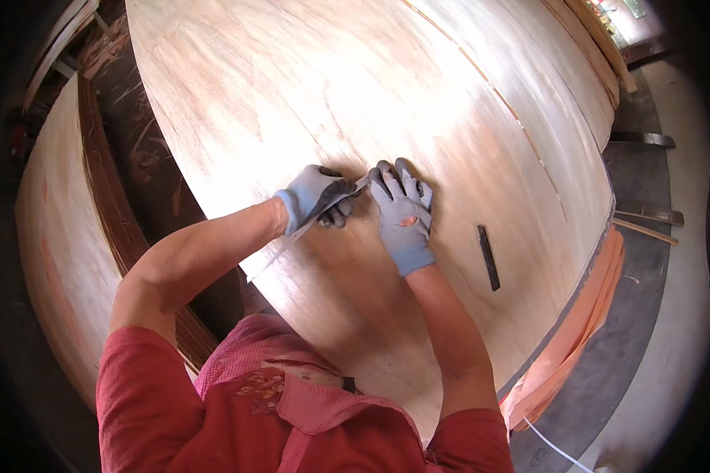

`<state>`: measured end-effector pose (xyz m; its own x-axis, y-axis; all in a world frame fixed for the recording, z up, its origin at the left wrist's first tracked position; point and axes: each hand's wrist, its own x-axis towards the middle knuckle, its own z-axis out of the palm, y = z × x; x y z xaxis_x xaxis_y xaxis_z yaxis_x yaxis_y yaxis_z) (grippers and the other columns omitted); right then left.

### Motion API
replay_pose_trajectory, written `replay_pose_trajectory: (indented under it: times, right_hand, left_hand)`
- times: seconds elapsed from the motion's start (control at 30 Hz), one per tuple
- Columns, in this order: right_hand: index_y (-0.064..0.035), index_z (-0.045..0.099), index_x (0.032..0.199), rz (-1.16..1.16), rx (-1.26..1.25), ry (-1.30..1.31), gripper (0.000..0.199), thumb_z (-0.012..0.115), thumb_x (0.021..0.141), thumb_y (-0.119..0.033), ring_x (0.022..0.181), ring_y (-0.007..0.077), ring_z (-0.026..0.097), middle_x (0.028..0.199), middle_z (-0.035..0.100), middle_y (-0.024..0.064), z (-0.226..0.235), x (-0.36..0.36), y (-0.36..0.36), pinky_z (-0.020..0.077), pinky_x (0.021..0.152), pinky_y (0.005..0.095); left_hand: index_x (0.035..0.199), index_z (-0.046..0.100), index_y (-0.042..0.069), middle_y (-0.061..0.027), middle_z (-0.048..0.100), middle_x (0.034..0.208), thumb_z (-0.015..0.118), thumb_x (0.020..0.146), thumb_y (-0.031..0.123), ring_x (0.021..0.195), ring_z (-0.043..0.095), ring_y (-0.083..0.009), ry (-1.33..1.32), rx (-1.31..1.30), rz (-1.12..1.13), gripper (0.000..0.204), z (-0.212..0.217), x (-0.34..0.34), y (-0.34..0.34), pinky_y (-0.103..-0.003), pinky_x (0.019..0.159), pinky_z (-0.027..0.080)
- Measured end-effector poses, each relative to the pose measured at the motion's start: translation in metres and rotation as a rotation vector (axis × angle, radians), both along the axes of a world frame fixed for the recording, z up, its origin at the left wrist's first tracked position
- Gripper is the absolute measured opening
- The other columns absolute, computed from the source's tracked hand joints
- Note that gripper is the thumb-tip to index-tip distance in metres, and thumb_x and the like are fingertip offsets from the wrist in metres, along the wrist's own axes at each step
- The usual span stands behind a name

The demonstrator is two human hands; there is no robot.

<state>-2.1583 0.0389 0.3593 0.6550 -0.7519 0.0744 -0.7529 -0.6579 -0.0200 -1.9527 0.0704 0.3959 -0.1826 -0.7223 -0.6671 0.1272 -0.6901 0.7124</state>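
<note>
Gloved left hand point(317, 194) grasping thin pale strip point(304, 228); gloved right hand point(403, 205) palm-down on wood sheet point(292, 102), fingers extended; black bar point(488, 258) lying to right

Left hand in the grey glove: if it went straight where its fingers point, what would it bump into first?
Probably the right hand, flat on the wooden sheet just beyond it, though how high the left hand sits is unclear.
</note>
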Motion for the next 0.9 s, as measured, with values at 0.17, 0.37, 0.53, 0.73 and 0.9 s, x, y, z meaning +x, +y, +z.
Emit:
replay_pose_trajectory:
  times: [0.17, 0.37, 0.53, 0.73, 0.9]
  right_hand:
    - [-0.0271, 0.051, 0.138, 0.114, -0.006, 0.123, 0.05, 0.048, 0.092, -0.009, 0.14, 0.0315, 0.035, 0.148, 0.042, 0.0087, 0.017, -0.004, 0.0, 0.0342, 0.104, 0.0497]
    - [-0.0247, 0.044, 0.13, 0.101, -0.005, 0.123, 0.043, 0.048, 0.091, -0.006, 0.139, 0.0379, 0.033, 0.143, 0.041, 0.0128, 0.017, 0.009, 0.004, 0.0381, 0.096, 0.0557]
    - [-0.0181, 0.049, 0.132, -0.03, 0.15, -0.192, 0.044, 0.05, 0.092, -0.001, 0.13, 0.029, 0.048, 0.135, 0.051, 0.0125, 0.026, -0.004, 0.001, 0.0448, 0.091, 0.0434]
    - [-0.0014, 0.039, 0.146, -0.375, 0.059, -0.898, 0.054, 0.055, 0.095, -0.009, 0.125, 0.0289, 0.054, 0.137, 0.058, 0.0124, 0.056, -0.082, 0.013, 0.0408, 0.103, 0.0397]
    - [0.0004, 0.032, 0.148, -0.443, -0.073, -0.483, 0.061, 0.056, 0.094, -0.013, 0.127, 0.0315, 0.05, 0.139, 0.057, 0.0122, 0.048, -0.11, 0.082, 0.0347, 0.107, 0.043]
  left_hand:
    - [0.104, 0.067, 0.001, -0.0104, 0.066, 0.069, 0.057, 0.098, 0.027, 0.051, 0.062, -0.0178, -0.088, -0.026, -0.066, 0.029, 0.008, 0.011, 0.025, -0.029, 0.044, 0.049]
    - [0.096, 0.071, 0.003, -0.0107, 0.067, 0.066, 0.063, 0.091, 0.01, 0.05, 0.063, -0.0158, -1.289, -0.905, -0.366, 0.012, -0.016, 0.045, 0.015, -0.031, 0.045, 0.05]
    - [0.102, 0.069, 0.0, -0.009, 0.071, 0.077, 0.06, 0.096, 0.012, 0.046, 0.062, -0.0156, -0.39, -0.058, -0.052, 0.016, 0.03, 0.038, 0.025, -0.025, 0.038, 0.046]
    - [0.106, 0.069, 0.002, -0.0091, 0.07, 0.081, 0.066, 0.093, 0.026, 0.055, 0.061, -0.0147, 0.041, 0.003, -0.146, 0.027, 0.026, -0.035, 0.041, -0.025, 0.047, 0.046]
    - [0.102, 0.067, 0.003, -0.0102, 0.068, 0.076, 0.064, 0.094, 0.029, 0.053, 0.06, -0.0166, 0.142, 0.029, -0.215, 0.027, 0.006, -0.094, 0.032, -0.025, 0.044, 0.043]
